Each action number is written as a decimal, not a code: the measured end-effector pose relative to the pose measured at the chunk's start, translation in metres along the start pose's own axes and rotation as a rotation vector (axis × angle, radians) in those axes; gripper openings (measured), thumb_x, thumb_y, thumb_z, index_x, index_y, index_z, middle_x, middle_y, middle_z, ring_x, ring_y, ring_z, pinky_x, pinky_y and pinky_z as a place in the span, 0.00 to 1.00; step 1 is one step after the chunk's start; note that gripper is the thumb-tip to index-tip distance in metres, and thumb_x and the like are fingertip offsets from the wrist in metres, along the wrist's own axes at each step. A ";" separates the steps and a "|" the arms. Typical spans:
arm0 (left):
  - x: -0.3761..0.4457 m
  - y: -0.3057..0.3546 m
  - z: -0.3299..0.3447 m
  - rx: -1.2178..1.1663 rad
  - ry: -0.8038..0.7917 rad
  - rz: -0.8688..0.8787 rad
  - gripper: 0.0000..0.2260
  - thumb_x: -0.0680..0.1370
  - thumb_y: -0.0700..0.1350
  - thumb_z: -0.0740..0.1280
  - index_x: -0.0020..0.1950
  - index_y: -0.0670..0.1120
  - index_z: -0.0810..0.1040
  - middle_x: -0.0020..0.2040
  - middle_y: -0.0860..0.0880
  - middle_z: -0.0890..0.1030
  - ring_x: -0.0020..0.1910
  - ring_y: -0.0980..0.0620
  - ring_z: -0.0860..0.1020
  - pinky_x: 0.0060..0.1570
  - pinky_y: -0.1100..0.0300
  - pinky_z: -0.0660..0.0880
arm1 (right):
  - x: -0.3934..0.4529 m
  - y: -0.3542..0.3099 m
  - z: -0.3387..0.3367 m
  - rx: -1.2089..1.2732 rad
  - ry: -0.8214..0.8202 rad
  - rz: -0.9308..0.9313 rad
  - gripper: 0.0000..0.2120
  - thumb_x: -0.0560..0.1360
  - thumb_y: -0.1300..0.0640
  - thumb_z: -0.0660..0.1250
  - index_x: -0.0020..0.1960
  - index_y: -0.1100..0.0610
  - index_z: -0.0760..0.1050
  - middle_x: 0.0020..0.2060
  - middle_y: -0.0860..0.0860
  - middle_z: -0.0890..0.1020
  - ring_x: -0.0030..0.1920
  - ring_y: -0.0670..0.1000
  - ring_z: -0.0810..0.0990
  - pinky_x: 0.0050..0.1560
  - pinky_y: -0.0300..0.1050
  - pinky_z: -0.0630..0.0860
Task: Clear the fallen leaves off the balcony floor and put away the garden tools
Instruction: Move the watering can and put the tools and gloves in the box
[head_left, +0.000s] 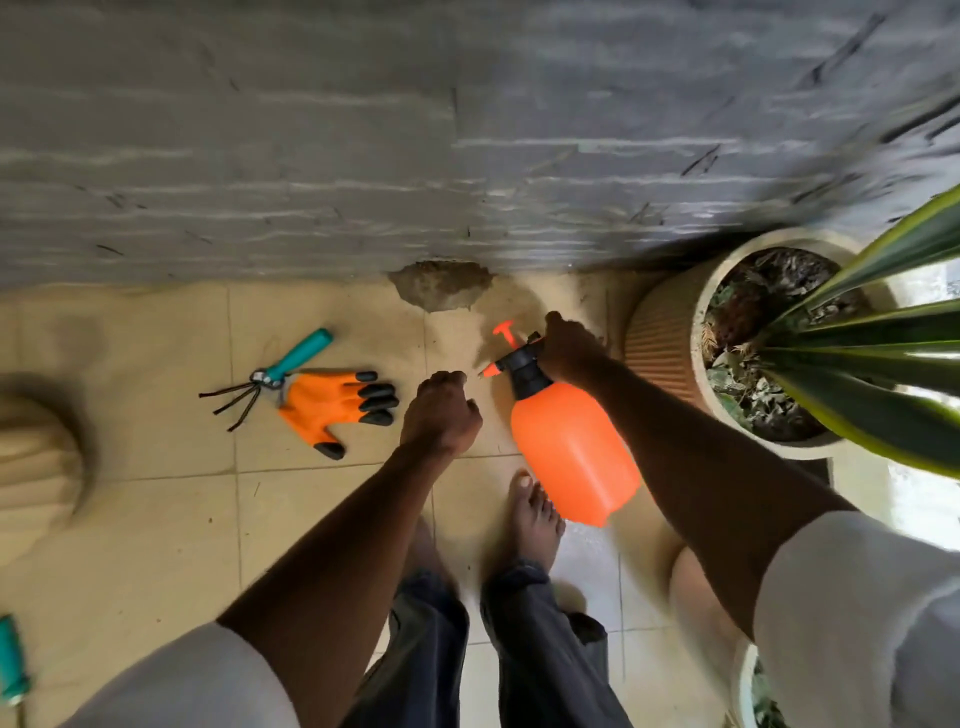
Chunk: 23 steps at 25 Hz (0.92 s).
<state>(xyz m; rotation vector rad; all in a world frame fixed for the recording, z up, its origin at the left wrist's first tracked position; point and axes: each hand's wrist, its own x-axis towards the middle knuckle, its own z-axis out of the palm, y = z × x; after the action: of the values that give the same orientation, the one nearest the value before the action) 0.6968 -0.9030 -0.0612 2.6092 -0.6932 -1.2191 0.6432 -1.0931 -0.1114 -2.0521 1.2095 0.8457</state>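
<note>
My right hand (569, 349) grips the black handle of an orange spray bottle (569, 449) and holds it tilted above the tiled floor (156, 519). My left hand (441, 413) hovers just left of the bottle's nozzle, its fingers curled with nothing seen in them. An orange garden glove with black claw tips (332, 402) lies on the tiles to the left. A teal-handled hand rake (270, 376) lies touching the glove's cuff.
A grey brick wall (363, 156) runs along the far edge of the floor. A ribbed beige pot (670, 343) with a striped-leaf plant stands at the right. Another teal tool handle (11, 660) shows at the lower left. My bare foot (530, 519) stands below the bottle.
</note>
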 end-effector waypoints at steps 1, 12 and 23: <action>-0.012 0.001 -0.011 0.004 -0.013 -0.006 0.20 0.79 0.45 0.63 0.70 0.42 0.71 0.67 0.42 0.73 0.68 0.44 0.70 0.65 0.51 0.71 | -0.024 -0.013 -0.014 0.073 -0.016 0.029 0.17 0.73 0.59 0.64 0.61 0.54 0.67 0.54 0.55 0.76 0.53 0.53 0.76 0.53 0.57 0.77; -0.226 0.065 -0.221 -0.123 -0.041 -0.138 0.18 0.77 0.43 0.62 0.66 0.40 0.74 0.66 0.40 0.75 0.66 0.41 0.72 0.62 0.53 0.69 | -0.313 -0.121 -0.154 0.586 -0.095 -0.011 0.18 0.71 0.60 0.72 0.61 0.52 0.78 0.48 0.58 0.83 0.50 0.56 0.82 0.46 0.42 0.79; -0.479 0.093 -0.354 -0.302 0.222 -0.369 0.16 0.77 0.43 0.61 0.64 0.43 0.76 0.64 0.40 0.76 0.64 0.40 0.73 0.61 0.51 0.71 | -0.560 -0.198 -0.201 0.440 -0.158 -0.055 0.34 0.63 0.23 0.60 0.44 0.52 0.81 0.40 0.52 0.85 0.42 0.56 0.85 0.48 0.55 0.82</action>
<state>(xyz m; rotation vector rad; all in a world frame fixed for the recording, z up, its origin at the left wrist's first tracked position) 0.6690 -0.7657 0.5249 2.6201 0.0170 -0.9973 0.6520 -0.8788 0.4782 -1.6261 1.1292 0.6340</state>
